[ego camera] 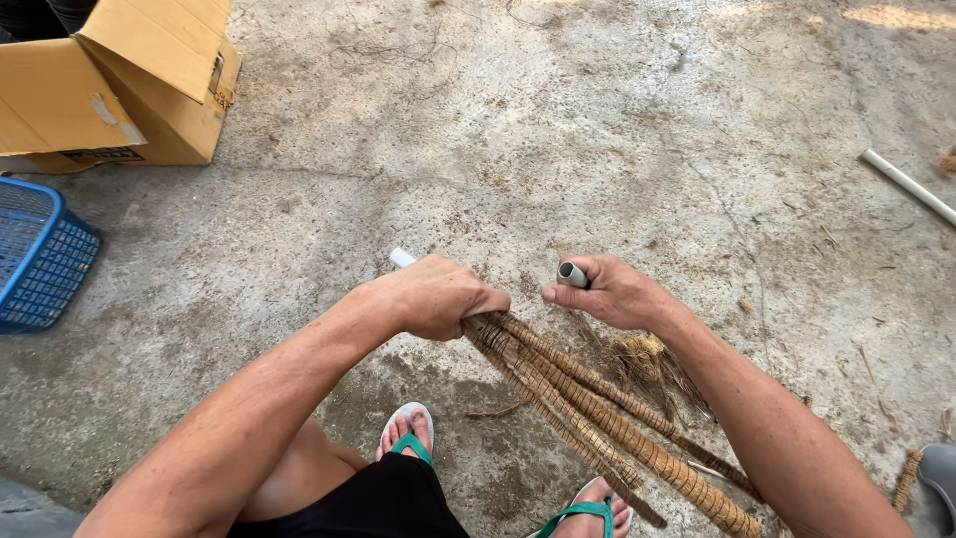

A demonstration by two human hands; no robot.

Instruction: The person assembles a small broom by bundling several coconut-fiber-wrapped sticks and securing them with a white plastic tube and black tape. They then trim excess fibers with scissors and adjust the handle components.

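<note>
A bundle of fibre-wrapped sticks, brown and rough like coir-wound poles, lies slanted across the concrete floor from the middle of the view down toward its lower right corner. The upper ends of the sticks are gathered in the left hand, whose fingers are curled tightly around them in a closed fist; a short white end of pipe pokes out past the far side of that fist. Just beside it, the right hand is wrapped around a small grey tube, the open round end of the tube showing between thumb and forefinger, fingers folded shut about it. The two hands are close together but not touching.

Under the right forearm a loose tuft of dry fibre lies on the floor, against the sticks. Below the hands are two feet in white sandals with green straps, one on each side of the bundle's lower part.

Well apart, at the upper left corner of the floor, stands an open cardboard box, and below it at the left edge a blue plastic basket. Near the right edge a long white pipe lies on the concrete
</note>
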